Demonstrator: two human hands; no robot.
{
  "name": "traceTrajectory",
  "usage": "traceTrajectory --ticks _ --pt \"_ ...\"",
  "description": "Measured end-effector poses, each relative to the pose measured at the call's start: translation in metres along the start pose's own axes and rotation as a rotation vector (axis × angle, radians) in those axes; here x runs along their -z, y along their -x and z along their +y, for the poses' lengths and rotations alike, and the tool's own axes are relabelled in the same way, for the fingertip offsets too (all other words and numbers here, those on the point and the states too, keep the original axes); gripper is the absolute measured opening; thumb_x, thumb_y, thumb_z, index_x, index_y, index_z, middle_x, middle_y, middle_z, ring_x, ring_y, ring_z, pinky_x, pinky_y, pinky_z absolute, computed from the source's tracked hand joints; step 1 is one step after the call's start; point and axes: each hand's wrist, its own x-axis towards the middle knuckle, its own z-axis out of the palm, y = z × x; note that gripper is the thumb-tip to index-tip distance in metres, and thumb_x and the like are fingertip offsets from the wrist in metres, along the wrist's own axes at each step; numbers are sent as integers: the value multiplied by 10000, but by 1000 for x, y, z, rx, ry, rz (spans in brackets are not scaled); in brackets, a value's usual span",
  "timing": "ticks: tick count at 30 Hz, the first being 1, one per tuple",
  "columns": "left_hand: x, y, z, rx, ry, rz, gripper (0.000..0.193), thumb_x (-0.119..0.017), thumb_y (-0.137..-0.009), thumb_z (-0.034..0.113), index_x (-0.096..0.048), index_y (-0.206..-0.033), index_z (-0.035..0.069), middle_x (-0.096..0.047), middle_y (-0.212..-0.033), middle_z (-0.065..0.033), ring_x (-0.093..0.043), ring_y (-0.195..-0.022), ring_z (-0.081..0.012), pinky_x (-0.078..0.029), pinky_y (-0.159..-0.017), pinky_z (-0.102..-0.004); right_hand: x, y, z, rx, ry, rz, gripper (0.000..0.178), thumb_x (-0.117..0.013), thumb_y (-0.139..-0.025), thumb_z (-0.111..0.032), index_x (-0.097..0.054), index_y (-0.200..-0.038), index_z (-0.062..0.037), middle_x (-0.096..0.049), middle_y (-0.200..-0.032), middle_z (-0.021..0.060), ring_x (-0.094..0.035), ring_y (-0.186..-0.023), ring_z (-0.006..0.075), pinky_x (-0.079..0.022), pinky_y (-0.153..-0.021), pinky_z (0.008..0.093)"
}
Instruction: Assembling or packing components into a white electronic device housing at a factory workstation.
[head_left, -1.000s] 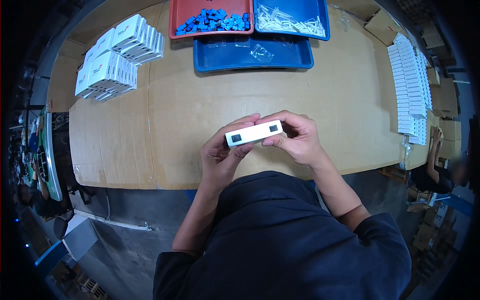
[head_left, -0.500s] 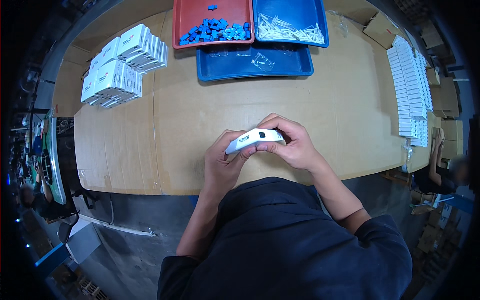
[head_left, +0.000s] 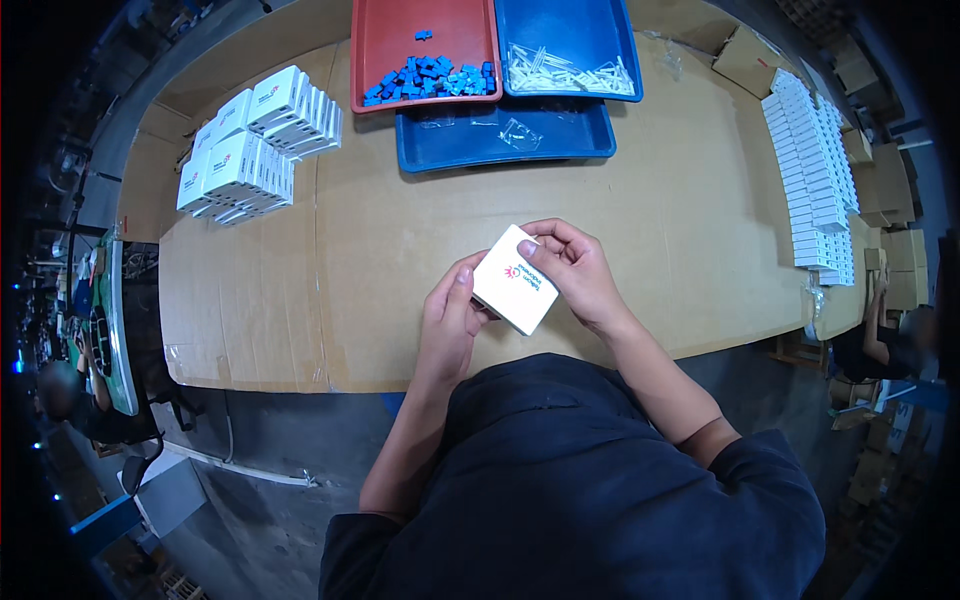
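Note:
Above the near part of the table I hold a flat, square white plastic casing (head_left: 515, 290), turned so that its broad printed face looks up at me. My left hand (head_left: 452, 318) grips its left edge, thumb along the side and fingers underneath. From the upper right, my right hand (head_left: 575, 270) pinches it, with the thumb pressed on the face and the fingers behind. The underside of the casing and the fingertips beneath it are hidden.
Stacks of similar white casings (head_left: 240, 165) stand at the left, with taller white stacks (head_left: 812, 180) at the right. At the back are a red tray (head_left: 358, 60) of blue parts, a blue tray (head_left: 628, 50) of white sticks and a lower blue tray (head_left: 450, 155) with clear plastic.
The casing has been turned from its narrow edge to its broad printed face. My right thumb has moved onto that face, and my left hand has shifted along the edge.

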Motion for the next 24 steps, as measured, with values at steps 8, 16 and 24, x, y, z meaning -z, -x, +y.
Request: traceTrajectory --ticks 8,16,24 --pt "-14 17 10 66 275 46 664 -403 -1095 562 -528 -1421 -3 -642 -1287 -167 -672 -1145 -250 -603 -896 -404 0 20 2 -46 23 5 395 -599 -1065 -353 -718 -1074 23 -709 -820 26 -628 -666 74 -487 -574 226" --pt "-9 30 1 237 361 7 815 -470 -982 742 -565 -1356 25 -652 -1229 -161 -731 -986 -232 -683 -762 -377 0 47 -1 -101 283 -31 634 -534 -1062 -546 -768 -967 35 -655 -678 32 -562 -525 91 -433 -486 254" --pt "-37 56 -13 63 331 -52 659 -335 -1097 598 -423 -1531 111 -596 -1367 -100 -645 -1179 -262 -616 -911 -477 -1 72 4 201 149 -95 300 -676 -1024 -208 -726 -1242 -8 -747 -1082 62 -673 -986 122 -538 -859 272"
